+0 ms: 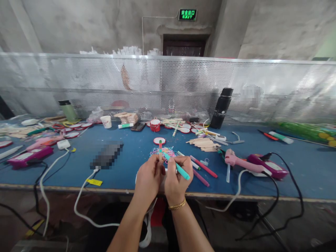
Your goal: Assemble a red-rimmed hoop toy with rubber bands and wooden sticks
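Note:
My left hand (149, 176) is closed around the lower part of a wooden craft stick (160, 147), held upright with green, red and teal bands of colour near its top. In my right hand (177, 180), which wears a gold bracelet, a teal marker (182, 171) is pinched like a pen. Its tip points up and left, close to the stick; whether they touch I cannot tell. Behind the hands lies a pile of colourful small bands (170, 151), with a red-rimmed white disc (159, 140) just beyond. A red marker (207, 168) and a pink marker (201, 177) rest right of my right hand.
Bare sticks (203, 144) lie beyond the markers. A pink glue gun (241, 162) with trailing cables is at right, near a black bottle (222, 109). A blurred-out dark object (107, 154) on a white cable lies at left. A perforated metal screen (105, 78) closes the blue table's back.

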Motion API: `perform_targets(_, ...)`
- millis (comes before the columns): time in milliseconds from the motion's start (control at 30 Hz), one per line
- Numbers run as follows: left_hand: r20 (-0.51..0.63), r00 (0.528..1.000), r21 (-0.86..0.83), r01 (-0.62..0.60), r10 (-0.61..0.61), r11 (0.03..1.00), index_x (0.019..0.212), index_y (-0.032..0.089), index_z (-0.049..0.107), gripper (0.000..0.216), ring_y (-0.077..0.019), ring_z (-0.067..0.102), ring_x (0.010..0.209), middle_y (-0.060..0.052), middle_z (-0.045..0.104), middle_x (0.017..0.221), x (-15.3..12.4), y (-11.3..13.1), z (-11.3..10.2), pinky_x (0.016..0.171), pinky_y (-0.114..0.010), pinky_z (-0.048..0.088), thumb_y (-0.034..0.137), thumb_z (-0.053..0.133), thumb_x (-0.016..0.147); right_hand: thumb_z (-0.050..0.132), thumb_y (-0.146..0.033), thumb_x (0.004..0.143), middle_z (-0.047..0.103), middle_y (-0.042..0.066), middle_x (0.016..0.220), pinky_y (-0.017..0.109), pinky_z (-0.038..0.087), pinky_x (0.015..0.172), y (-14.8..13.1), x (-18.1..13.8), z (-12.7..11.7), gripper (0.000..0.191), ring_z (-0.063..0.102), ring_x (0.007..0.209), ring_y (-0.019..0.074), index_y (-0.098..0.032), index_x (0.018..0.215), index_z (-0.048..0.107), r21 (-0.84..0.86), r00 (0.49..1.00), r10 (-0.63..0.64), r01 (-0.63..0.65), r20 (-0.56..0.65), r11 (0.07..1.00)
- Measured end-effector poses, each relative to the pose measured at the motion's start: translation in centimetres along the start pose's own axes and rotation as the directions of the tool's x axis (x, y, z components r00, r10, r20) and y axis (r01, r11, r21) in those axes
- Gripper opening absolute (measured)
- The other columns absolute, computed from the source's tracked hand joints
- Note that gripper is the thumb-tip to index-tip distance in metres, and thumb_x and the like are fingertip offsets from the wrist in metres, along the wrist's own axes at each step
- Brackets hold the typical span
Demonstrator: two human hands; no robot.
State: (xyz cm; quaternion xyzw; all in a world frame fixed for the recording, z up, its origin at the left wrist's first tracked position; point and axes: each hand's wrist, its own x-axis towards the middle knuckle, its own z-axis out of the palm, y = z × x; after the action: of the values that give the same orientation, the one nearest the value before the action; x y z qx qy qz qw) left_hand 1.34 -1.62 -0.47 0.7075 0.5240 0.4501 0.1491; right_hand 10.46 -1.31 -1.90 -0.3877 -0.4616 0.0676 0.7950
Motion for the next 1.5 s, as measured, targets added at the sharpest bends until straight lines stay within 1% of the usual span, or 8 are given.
perform_targets(233, -0.016, 1.000, 0.021, -0.006, 0.006, 1.000, 0.084, 0.023, 0.052, 0.021, -0.0154, 0.051, 0.063, 0.002, 0.059, 0.070, -0.05, -0.17, 0.15, 0.062, -0.025, 0.035, 0.034, 0.043, 0.099, 0.057, -0.024, 0.092, 0.054, -0.004, 0.070, 0.026, 0.045, 0.063, -0.26, 0.16, -0.05, 0.015, 0.053, 0.064, 0.0124, -0.020, 0.077, 0.055, 0.044, 0.998, -0.033, 0.031, 0.062, 0.999)
perform_targets(467, -0.010, 1.000, 0.019, -0.002, 0.002, 1.000, 0.086, 0.023, 0.056, 0.026, -0.0165, 0.060, 0.069, -0.002, 0.069, 0.082, 0.00, -0.24, 0.08, 0.064, -0.026, 0.037, 0.038, 0.042, 0.101, 0.057, -0.025, 0.092, 0.054, -0.003, 0.072, 0.027, 0.045, 0.064, -0.17, 0.10, 0.05, 0.017, 0.053, 0.065, 0.0127, -0.020, 0.076, 0.053, 0.004, 1.000, 0.028, -0.028, -0.012, 1.000)
perform_targets(767, -0.016, 1.000, 0.020, 0.012, -0.012, 1.000, 0.085, 0.023, 0.053, 0.019, -0.0158, 0.053, 0.065, 0.001, 0.061, 0.072, -0.15, -0.07, 0.17, 0.063, -0.025, 0.035, 0.032, 0.043, 0.098, 0.057, -0.026, 0.093, 0.056, -0.003, 0.072, 0.027, 0.046, 0.064, -0.13, 0.01, -0.08, 0.016, 0.054, 0.066, 0.0131, -0.020, 0.078, 0.054, 0.043, 0.996, -0.033, 0.029, 0.085, 0.999)
perform_targets(1033, -0.012, 1.000, 0.007, -0.019, 0.019, 1.000, 0.086, 0.023, 0.054, 0.022, -0.0166, 0.055, 0.067, -0.001, 0.065, 0.077, -0.04, -0.28, 0.12, 0.065, -0.027, 0.035, 0.036, 0.042, 0.100, 0.057, -0.026, 0.092, 0.054, -0.003, 0.073, 0.027, 0.045, 0.064, -0.10, 0.01, -0.07, 0.016, 0.053, 0.066, 0.0131, -0.020, 0.078, 0.054, 0.003, 1.000, 0.021, -0.021, 0.007, 1.000)
perform_targets(1200, -0.013, 1.000, 0.012, -0.003, 0.003, 1.000, 0.083, 0.023, 0.050, 0.021, -0.0158, 0.049, 0.063, 0.002, 0.058, 0.070, -0.13, -0.10, 0.12, 0.062, -0.027, 0.033, 0.034, 0.042, 0.099, 0.058, -0.025, 0.092, 0.054, -0.003, 0.072, 0.027, 0.045, 0.064, -0.12, -0.05, -0.14, 0.014, 0.053, 0.066, 0.0132, -0.020, 0.079, 0.055, 0.060, 0.997, -0.018, 0.013, 0.077, 0.998)
perform_targets(1267, -0.008, 1.000, -0.001, 0.007, -0.007, 1.000, 0.084, 0.023, 0.051, 0.020, -0.0162, 0.050, 0.064, 0.001, 0.058, 0.072, -0.15, -0.02, 0.09, 0.062, -0.027, 0.033, 0.034, 0.042, 0.099, 0.058, -0.025, 0.092, 0.055, -0.003, 0.073, 0.027, 0.045, 0.065, -0.07, -0.05, -0.11, 0.014, 0.054, 0.067, 0.0131, -0.020, 0.079, 0.055, 0.068, 0.996, -0.020, 0.014, 0.087, 0.998)
perform_targets(1433, -0.004, 1.000, -0.009, 0.007, -0.007, 1.000, 0.084, 0.023, 0.054, 0.024, -0.0172, 0.057, 0.070, -0.001, 0.066, 0.079, -0.08, -0.12, 0.05, 0.067, -0.027, 0.036, 0.038, 0.042, 0.100, 0.057, -0.024, 0.092, 0.053, -0.004, 0.072, 0.026, 0.043, 0.062, -0.03, 0.02, 0.01, 0.016, 0.050, 0.064, 0.0122, -0.020, 0.077, 0.053, 0.010, 1.000, 0.020, -0.020, -0.003, 1.000)
perform_targets(1500, -0.009, 1.000, -0.006, -0.001, 0.001, 1.000, 0.085, 0.023, 0.054, 0.024, -0.0172, 0.057, 0.069, -0.001, 0.066, 0.079, -0.06, -0.18, 0.08, 0.067, -0.027, 0.035, 0.037, 0.042, 0.100, 0.057, -0.024, 0.092, 0.053, -0.004, 0.072, 0.026, 0.044, 0.062, -0.07, 0.03, 0.02, 0.016, 0.051, 0.064, 0.0123, -0.020, 0.077, 0.053, 0.011, 1.000, 0.016, -0.016, -0.006, 1.000)
